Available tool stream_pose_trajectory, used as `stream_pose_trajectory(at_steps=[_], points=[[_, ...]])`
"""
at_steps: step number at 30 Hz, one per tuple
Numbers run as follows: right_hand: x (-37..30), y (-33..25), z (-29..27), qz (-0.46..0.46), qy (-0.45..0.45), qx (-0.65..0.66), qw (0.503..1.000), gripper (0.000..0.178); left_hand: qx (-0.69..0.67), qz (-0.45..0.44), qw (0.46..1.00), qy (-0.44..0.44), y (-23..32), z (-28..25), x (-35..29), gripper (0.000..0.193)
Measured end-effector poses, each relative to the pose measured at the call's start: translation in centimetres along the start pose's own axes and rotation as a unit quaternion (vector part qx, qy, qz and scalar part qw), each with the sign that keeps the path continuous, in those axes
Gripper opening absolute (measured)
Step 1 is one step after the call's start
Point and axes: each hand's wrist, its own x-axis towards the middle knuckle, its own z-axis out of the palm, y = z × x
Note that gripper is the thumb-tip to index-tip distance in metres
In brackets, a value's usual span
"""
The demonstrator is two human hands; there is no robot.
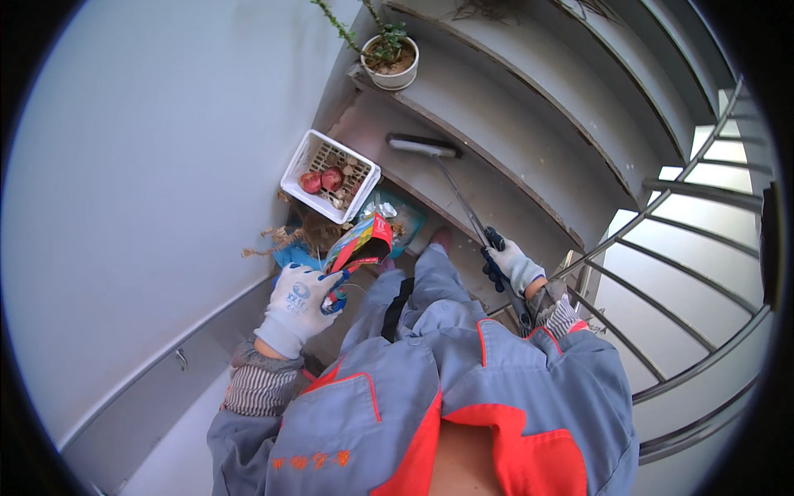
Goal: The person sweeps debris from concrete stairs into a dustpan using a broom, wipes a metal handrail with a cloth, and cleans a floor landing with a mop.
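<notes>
Left hand (299, 301) grips a bright open box (364, 245); right hand (509, 263) is wrapped around a long brush (460, 198). White basket (361, 193) sits just past the left hand.

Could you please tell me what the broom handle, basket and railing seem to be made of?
Broom handle: probably metal, grey, faintly glossy, judging by its thin, straight shaft; plastic is possible.
Basket: likely white plastic, smooth, given its moulded-looking lattice.
Railing: apparently polished metal, from highlights along its bars.
</notes>
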Motion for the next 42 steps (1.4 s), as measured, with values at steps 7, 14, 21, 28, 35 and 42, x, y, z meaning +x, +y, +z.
stream_pose_trajectory(at_steps=[7,14,21,28,35,42], points=[[0.8,3.7,6.5,-0.051,0.052,-0.15,0.986,0.042,0.037,0.061,0.997,0.02,-5.1,6.0,-0.3,0.046],[1.6,11.2,11.3,-0.119,0.121,-0.319,0.932,0.029,-0.005,0.124,0.986,0.11,-8.9,9.8,-1.9,0.049],[-8.8,11.3,15.2,-0.011,0.032,-0.139,0.99,0.025,-0.015,0.123,0.986,0.112,-9.6,10.6,-3.7,0.051],[-3.3,13.3,13.7,-0.027,0.142,-0.029,0.989,0.027,-0.01,0.126,0.987,0.096,-9.4,10.8,-3.8,0.055],[-0.3,17.6,20.3,-0.082,0.095,-0.12,0.985,0.023,-0.003,0.075,0.994,0.08,-8.2,11.3,-4.0,0.055],[-7.2,27.8,19.5,-0.1,0.04,0.059,0.992,0.046,-0.023,0.097,0.991,0.086,-7.3,12.9,-3.5,0.056]])
